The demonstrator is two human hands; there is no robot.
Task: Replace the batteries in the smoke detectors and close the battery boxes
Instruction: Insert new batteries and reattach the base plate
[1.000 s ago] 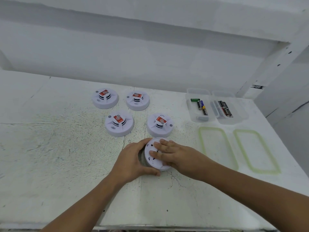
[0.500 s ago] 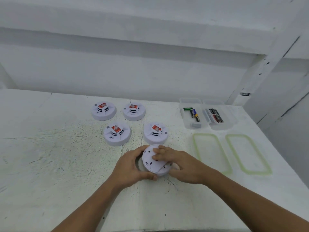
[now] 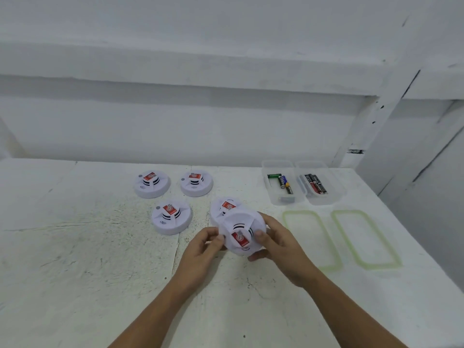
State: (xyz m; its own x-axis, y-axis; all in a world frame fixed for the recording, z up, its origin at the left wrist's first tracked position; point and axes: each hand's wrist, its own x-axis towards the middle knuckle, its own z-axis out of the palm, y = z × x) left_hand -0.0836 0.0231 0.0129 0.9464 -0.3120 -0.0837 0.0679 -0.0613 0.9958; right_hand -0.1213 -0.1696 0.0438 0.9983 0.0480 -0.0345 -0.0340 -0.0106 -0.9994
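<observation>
With the left hand (image 3: 200, 249) and the right hand (image 3: 281, 244), held one smoke detector (image 3: 241, 222) between them, raised and tilted toward the camera, red label (image 3: 239, 239) on the near side. Pinched its left rim with the left thumb and fingertips. Pressed the right thumb on its face and curled the right fingers round its right edge. Could not tell whether its lower edge touched the table (image 3: 75, 247).

Backed closely by a second detector (image 3: 224, 205), flat and partly covered. Flanked further left by a near-left detector (image 3: 171, 218), a far-left detector (image 3: 152, 183) and a far-middle detector (image 3: 196, 183), all label-up, well apart from the hands.

Flanked on the right by a left lid (image 3: 311, 238) and a right lid (image 3: 365, 238), green-rimmed, flat, near the right hand. Behind those, side by side: a left box (image 3: 281, 200) with mixed batteries (image 3: 282, 182), and a right box (image 3: 324, 200) with black-and-red batteries (image 3: 315, 183).
</observation>
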